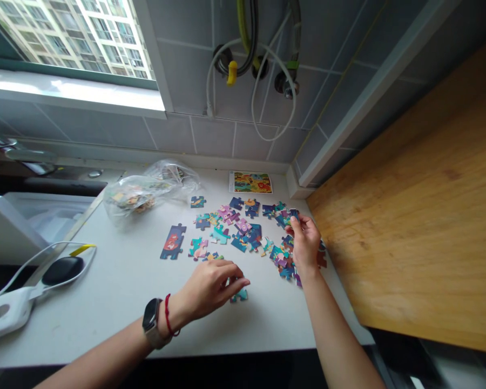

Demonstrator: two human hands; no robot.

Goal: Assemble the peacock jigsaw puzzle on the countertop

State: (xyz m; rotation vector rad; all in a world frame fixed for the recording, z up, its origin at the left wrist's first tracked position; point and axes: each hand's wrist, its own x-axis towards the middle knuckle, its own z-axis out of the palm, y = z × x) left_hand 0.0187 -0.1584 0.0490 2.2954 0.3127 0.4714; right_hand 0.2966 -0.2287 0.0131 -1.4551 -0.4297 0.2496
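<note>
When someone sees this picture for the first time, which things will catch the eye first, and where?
Probably the colourful puzzle pieces, scattered mid-picture on the white counter, with the right hand holding at least one piece at their right side. Nearer the viewer, the left hand is by a teal piece, a red bracelet on its wrist. A large wooden panel fills the right side.

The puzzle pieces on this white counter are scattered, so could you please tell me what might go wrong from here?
The right hand holds at least one piece close to an overlapping pile, so if dropped, it could get mixed in. The left hand partly covers a teal piece, which might get nudged or overlooked. The clear plastic bag lies near the left edge of the counter, so a bump might send it over.
</note>
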